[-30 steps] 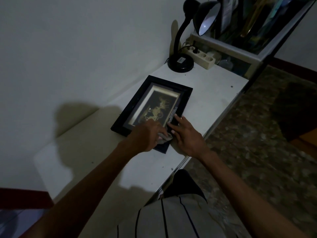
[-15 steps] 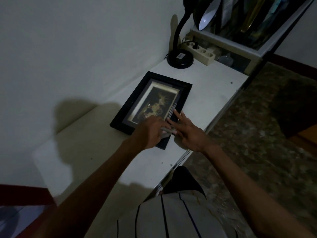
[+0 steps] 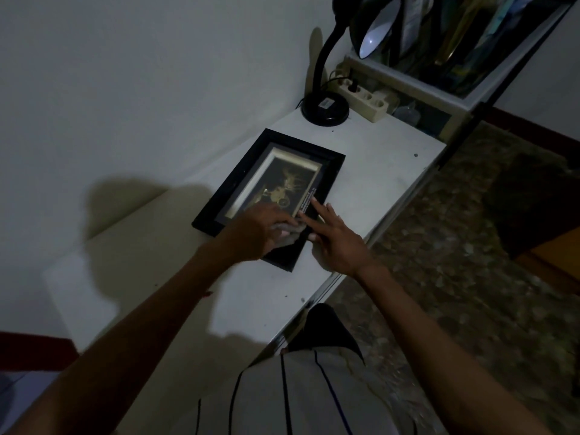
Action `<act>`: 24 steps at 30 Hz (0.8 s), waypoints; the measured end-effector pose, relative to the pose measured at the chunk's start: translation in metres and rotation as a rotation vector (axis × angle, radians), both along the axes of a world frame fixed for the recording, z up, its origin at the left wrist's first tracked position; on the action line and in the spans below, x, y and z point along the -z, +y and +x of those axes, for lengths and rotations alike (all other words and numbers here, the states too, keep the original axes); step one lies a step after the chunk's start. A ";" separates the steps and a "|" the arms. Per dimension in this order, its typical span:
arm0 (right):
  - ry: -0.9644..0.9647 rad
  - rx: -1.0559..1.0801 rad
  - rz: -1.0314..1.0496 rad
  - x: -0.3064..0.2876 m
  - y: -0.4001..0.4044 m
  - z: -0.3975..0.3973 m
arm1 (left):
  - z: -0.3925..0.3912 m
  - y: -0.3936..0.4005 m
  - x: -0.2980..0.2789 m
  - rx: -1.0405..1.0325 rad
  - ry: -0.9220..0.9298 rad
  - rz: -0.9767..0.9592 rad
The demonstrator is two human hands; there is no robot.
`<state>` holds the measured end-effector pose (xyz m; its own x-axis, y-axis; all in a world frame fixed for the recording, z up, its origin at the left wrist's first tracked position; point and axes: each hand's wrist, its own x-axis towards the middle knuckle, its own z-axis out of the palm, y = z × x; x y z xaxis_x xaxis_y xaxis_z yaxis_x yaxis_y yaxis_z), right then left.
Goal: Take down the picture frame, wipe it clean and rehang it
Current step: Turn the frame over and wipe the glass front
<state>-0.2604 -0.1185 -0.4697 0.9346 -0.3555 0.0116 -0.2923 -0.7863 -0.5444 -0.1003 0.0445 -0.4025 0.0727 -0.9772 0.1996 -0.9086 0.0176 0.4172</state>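
Desk (image 3: 376, 171): frame (image 3: 238, 183) flat under cloth (image 3: 290, 233) in left hand (image 3: 254, 230).

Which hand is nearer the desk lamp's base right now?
Right. The right hand rests on the picture frame's near-right edge; the left hand lies further from the lamp base.

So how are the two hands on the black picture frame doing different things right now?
The left hand curls over a small greyish cloth and presses it on the black picture frame, near its lower right corner; the right hand holds nothing. The left hand's fingers are bent; the right hand's are straight and spread, tips on the frame's right border. Both touch the frame, which lies flat on the white table.
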 end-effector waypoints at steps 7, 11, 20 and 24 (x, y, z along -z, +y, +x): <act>0.007 0.055 0.066 -0.003 -0.004 0.001 | -0.005 -0.001 0.001 0.101 0.046 0.166; -0.280 0.258 0.264 -0.017 0.011 0.001 | 0.004 0.006 -0.012 0.097 0.011 0.204; -0.367 0.335 1.191 -0.063 0.050 0.027 | -0.032 -0.017 -0.019 -0.288 0.528 -0.183; -0.328 0.324 1.149 -0.057 0.030 0.026 | -0.034 -0.011 -0.015 -0.212 0.847 -0.028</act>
<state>-0.2344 -0.0884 -0.4125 0.8137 -0.5282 -0.2427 -0.1037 0.2790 -0.9547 -0.1345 0.0331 -0.3870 0.3869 -0.9219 0.0195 -0.2782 -0.0965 0.9557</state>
